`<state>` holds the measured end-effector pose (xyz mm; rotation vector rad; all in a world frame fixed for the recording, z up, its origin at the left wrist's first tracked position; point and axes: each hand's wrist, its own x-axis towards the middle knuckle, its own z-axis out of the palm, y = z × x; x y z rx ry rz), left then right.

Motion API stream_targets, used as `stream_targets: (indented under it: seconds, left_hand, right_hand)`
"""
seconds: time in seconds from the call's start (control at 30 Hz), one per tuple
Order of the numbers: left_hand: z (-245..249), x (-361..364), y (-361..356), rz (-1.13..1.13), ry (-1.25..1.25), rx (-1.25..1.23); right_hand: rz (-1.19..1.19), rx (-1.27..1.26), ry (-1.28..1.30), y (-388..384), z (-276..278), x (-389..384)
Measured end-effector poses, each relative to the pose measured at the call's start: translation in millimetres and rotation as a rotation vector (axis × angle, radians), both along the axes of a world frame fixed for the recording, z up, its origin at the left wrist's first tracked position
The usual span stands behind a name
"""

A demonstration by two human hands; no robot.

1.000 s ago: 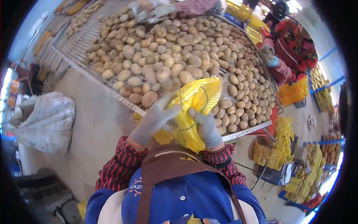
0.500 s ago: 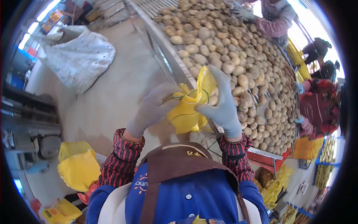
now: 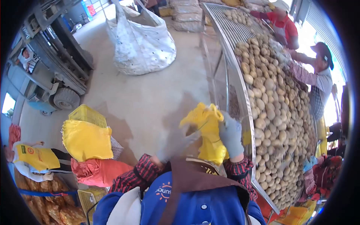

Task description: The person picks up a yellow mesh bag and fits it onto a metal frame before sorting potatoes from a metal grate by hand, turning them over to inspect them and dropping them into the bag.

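A yellow mesh bag point(image 3: 210, 129) hangs in front of my apron, its top bunched and a dark drawstring crossing it. My right hand point(image 3: 231, 135), in a pale grey glove, is closed on the bag's right edge near the top. My left hand point(image 3: 174, 144), gloved too, is smeared by motion just left of the bag, its fingers toward the string. Potatoes point(image 3: 275, 123) cover the slatted metal sorting table point(image 3: 240, 75) to my right.
A forklift point(image 3: 62, 71) stands at the left, near a big white bulk sack point(image 3: 144, 47). Yellow bags point(image 3: 86, 140) and red sacks point(image 3: 99, 170) lie beside me at left. Co-workers point(image 3: 318, 71) reach over the table's far side; another person point(image 3: 35, 159) is at far left.
My view has swung left, bringing in the forklift and more floor. The bag has gone from held open at its mouth to bunched at the top. My left hand has moved off its rim.
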<state>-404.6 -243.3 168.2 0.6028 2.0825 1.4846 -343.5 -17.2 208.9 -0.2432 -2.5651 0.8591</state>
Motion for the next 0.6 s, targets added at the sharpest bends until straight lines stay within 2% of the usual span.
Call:
stream_targets:
  seconds: [0.03,0.07,0.1,0.13,0.2,0.27,0.33,0.37,0.43,0.47,0.5,0.53,0.57,0.6]
  left_hand:
    - [8,0,0,0.01,0.013,0.004]
    - [15,4,5,0.017,-0.386,0.359]
    - [20,6,7,0.015,-0.785,0.714]
    - [8,-1,8,0.012,-0.776,0.719]
    - [-27,-19,11,-0.029,-0.758,0.767]
    - [-16,-18,11,-0.038,-0.664,0.777]
    - [4,-17,16,-0.043,-0.577,0.779]
    - [14,-14,20,-0.043,-0.598,0.746]
    - [14,-3,34,-0.048,-0.678,0.714]
    - [9,-4,44,-0.088,-0.87,0.842]
    - [6,-4,56,-0.13,-1.07,0.964]
    - [18,-2,64,-0.098,-0.983,0.972]
    - [30,-3,69,-0.065,-0.883,0.971]
    - [27,-5,74,-0.073,-0.916,0.957]
  right_hand:
    - [0.052,0.053,-0.024,-13,7,-1]
    - [0.059,0.058,-0.017,-28,7,-3]
    - [0.169,0.082,-0.082,-43,5,-3]
    - [0.277,0.109,-0.145,-51,3,-3]
    - [0.349,0.115,-0.124,-55,-4,4]
    - [0.428,0.13,-0.098,-52,-2,7]
    - [0.327,-0.382,-0.106,-39,7,17]
    - [0.191,-0.42,0.013,-27,-15,13]
    - [0.174,-0.425,-0.094,-17,5,7]
    - [0.158,-0.427,-0.189,-9,15,5]
    - [0.144,-0.347,-0.092,-2,10,2]
    - [0.133,-0.267,0.006,4,0,-1]
    - [0.134,-0.383,0.054,10,-3,-3]
    - [0.137,-0.5,0.113,14,-6,-3]
